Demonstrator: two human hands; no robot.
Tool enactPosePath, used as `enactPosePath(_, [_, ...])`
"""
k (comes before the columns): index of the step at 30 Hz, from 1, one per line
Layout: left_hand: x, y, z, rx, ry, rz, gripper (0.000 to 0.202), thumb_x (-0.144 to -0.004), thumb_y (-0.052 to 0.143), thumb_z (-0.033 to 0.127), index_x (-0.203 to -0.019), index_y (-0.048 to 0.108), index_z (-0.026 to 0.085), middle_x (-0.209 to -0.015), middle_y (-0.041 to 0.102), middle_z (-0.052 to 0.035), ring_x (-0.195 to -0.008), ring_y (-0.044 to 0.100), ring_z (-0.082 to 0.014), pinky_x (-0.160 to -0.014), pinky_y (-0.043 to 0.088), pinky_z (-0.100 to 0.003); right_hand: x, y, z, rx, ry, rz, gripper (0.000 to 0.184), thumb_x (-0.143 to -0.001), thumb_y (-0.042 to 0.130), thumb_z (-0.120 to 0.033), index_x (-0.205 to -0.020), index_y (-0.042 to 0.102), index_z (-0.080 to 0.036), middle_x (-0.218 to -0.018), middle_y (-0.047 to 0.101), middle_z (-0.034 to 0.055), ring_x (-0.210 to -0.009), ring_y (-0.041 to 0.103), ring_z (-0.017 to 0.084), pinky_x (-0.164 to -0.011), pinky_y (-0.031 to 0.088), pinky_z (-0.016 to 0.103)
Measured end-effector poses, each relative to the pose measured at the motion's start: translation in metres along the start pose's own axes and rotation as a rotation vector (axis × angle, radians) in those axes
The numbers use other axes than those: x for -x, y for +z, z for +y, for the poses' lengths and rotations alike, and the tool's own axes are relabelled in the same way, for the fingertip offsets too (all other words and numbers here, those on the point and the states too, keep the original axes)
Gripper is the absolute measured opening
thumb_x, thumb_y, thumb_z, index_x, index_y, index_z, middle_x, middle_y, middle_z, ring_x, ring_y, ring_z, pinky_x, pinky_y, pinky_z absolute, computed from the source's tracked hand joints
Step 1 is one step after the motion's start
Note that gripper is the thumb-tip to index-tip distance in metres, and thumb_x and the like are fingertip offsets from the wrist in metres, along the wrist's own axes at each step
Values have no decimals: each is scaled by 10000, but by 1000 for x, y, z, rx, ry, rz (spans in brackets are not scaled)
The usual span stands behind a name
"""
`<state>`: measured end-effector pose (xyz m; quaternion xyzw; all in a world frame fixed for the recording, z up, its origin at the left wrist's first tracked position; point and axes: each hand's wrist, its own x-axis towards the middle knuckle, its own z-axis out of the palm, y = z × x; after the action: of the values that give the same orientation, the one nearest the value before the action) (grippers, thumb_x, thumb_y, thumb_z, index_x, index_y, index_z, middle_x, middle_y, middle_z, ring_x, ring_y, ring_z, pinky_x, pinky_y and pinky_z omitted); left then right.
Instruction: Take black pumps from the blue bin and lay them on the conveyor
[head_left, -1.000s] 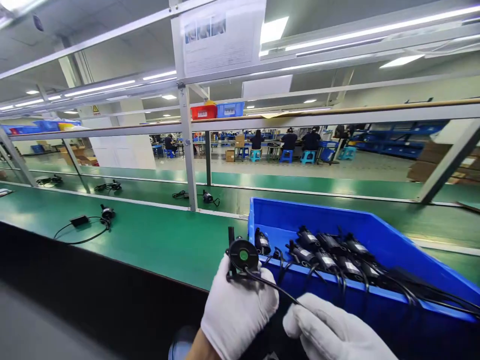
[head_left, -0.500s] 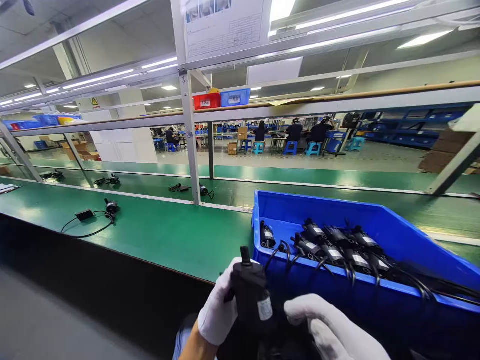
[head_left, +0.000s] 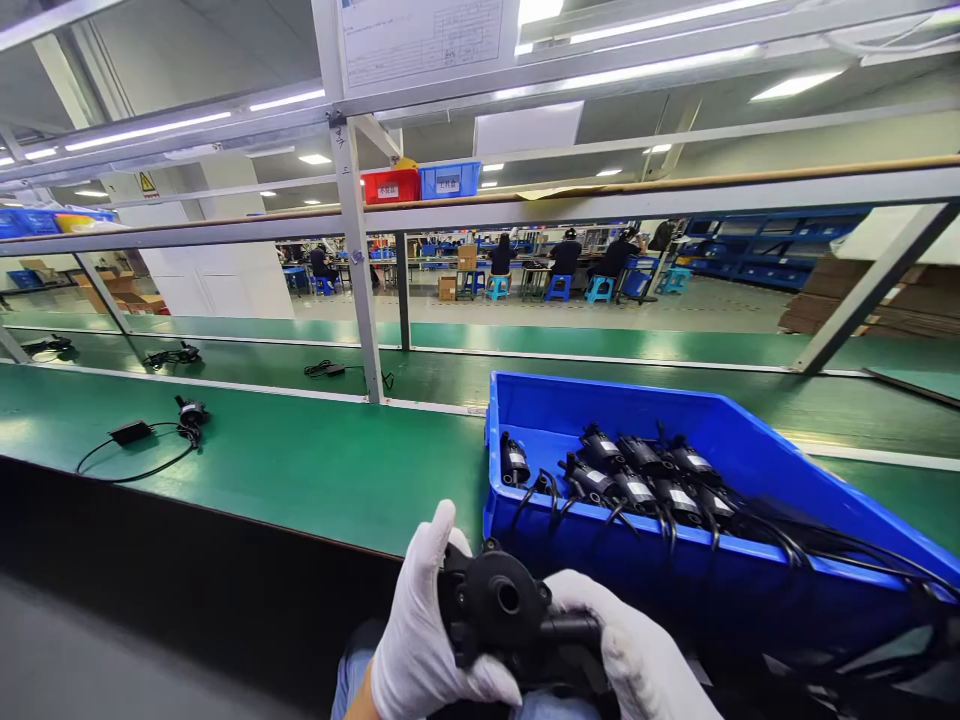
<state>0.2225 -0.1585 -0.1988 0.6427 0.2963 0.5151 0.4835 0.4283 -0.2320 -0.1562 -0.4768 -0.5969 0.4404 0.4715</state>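
Note:
A small black pump is held over my lap, its round face with a central port turned up toward me and a side pipe pointing right. My gloved left hand wraps its left side, thumb and fingers around the housing. My gloved right hand grips it at the right, by the side pipe; part of the pump's underside is hidden. Just beyond my hands a blue bin holds several similar black pumps, their cables hanging over the near rim.
On the green bench to the left lies a pump with cable and a black adapter box. More cabled units lie on the strip behind. A metal post carries a shelf with red and blue boxes. People sit far back.
The pump has been turned so its round ported face shows instead of its labelled side. My right hand has come in from apart to grip it. The view has shifted slightly right.

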Motion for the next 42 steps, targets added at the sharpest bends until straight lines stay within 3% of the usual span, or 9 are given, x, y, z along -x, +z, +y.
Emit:
enactPosePath(6, [-5, 3, 10, -27, 10, -19, 1490, -412, 882, 838, -1656, 312, 248, -1145, 567, -100, -996, 593, -305, -1005, 479, -484, -1, -7, 26, 1, -34, 12, 773, -879, 358, -922, -958, 749, -259, -912, 725, 80, -819, 684, 253, -727, 590, 302])
enactPosePath(11, [-7, 8, 16, -83, 0, -71, 1460, -488, 848, 847, -1670, 265, 221, -1166, 569, -114, -1019, 586, -311, -1049, 452, -498, 1, -13, 26, -81, 40, 105, 681, -917, 404, -862, -989, 746, -278, -1002, 741, 74, -908, 712, 263, -804, 605, 302])
enactPosePath(17, [-10, 13, 26, -116, -19, -69, 1451, -492, 834, 859, -1656, 287, 188, -1199, 559, -133, -1056, 581, -326, -1080, 439, -495, -3, -18, 25, -151, 54, 50, 772, -834, 413, -949, -974, 769, -278, -948, 744, 81, -856, 724, 271, -772, 615, 320])
enactPosePath(21, [-8, 8, 15, -118, 16, -97, 1437, -494, 858, 831, -1659, 265, 235, -1183, 547, -117, -1028, 577, -309, -1040, 468, -489, -4, -14, 15, -163, 82, 97, 779, -816, 430, -960, -904, 763, -261, -906, 727, 86, -834, 702, 266, -750, 599, 329])
enactPosePath(27, [-8, 2, -5, -96, 119, -86, 1394, -513, 790, 884, -1653, 251, 290, -1154, 534, -88, -985, 576, -282, -1000, 478, -483, -5, -10, 9, -65, -20, -12, 776, -868, 371, -933, -970, 753, -266, -920, 741, 85, -823, 705, 256, -751, 597, 322])
enactPosePath(35, [-17, 6, -8, -191, 182, -53, 1538, -427, 858, 860, -1671, 201, 240, -1106, 575, -74, -937, 629, -277, -938, 515, -472, -7, -17, 28, 47, -64, 51, 827, -907, 275, -920, -966, 739, -239, -897, 711, 72, -801, 688, 229, -721, 597, 280])
enactPosePath(38, [-18, 8, -6, -246, 215, -67, 1507, -459, 862, 845, -1671, 186, 256, -1128, 581, -76, -947, 643, -271, -931, 528, -455, -6, -19, 30, 40, -49, 96, 815, -931, 257, -896, -942, 737, -238, -898, 705, 69, -782, 677, 218, -703, 591, 270])
enactPosePath(42, [-20, 12, 5, -359, 292, -76, 1453, -504, 870, 814, -1661, 185, 263, -1122, 599, -73, -920, 659, -254, -908, 553, -432, -7, -20, 17, 109, -25, 120, 712, -929, 398, -866, -907, 745, -244, -845, 707, 51, -753, 676, 202, -685, 580, 241])
